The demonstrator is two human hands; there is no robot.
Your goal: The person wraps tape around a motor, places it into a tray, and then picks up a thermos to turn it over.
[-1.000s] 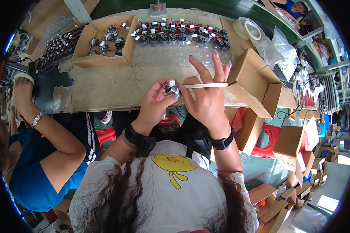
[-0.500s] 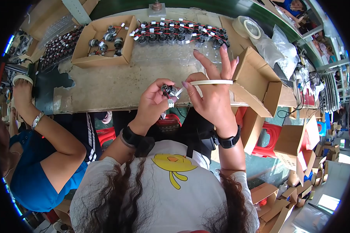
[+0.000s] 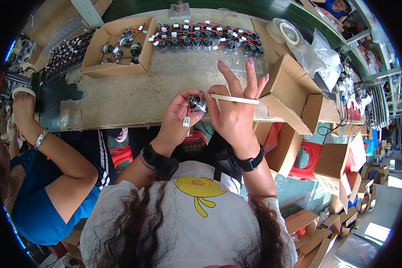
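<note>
Wired cylinder (image 3: 197,104) in left grip (image 3: 174,119), right grip (image 3: 235,119) alongside

Bright, fairly even light covers the worn grey-beige desk (image 3: 120,100), with dimmer space beneath its near edge. The crinkled clear plastic bag (image 3: 328,64) at the far right glints white, and a blown-out white rectangular patch (image 3: 376,233) glares at the near right. Fisheye distortion bows the desk's far edge (blue-violet fringes tint the left rim), and small details soften toward the black border.
</note>
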